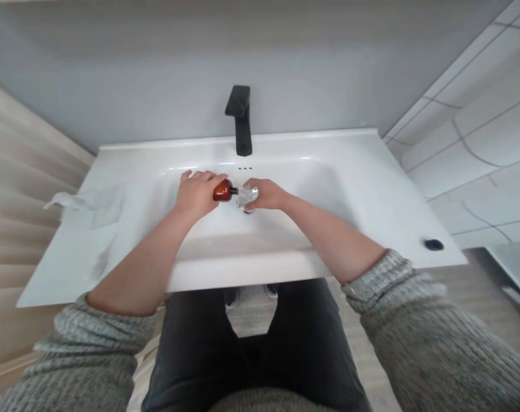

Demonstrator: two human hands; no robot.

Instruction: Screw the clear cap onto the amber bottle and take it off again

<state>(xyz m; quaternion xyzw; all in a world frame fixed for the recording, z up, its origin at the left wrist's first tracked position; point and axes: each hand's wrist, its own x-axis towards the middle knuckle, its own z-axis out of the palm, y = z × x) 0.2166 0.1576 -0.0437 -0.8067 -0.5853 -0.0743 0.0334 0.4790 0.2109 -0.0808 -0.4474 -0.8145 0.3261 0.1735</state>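
Bottle (221, 191) slants sideways, neck (234, 191) toward clear glass (245, 197).

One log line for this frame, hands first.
left hand: holds bottle, tipped, neck toward cup | right hand: holds cup | place: over sink, tap behind

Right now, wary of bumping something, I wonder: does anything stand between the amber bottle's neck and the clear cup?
Nothing visible does. The amber bottle, tilted in the left hand, points its dark neck at the clear cup in the right hand; whether they touch is unclear. The black faucet stands beyond both.
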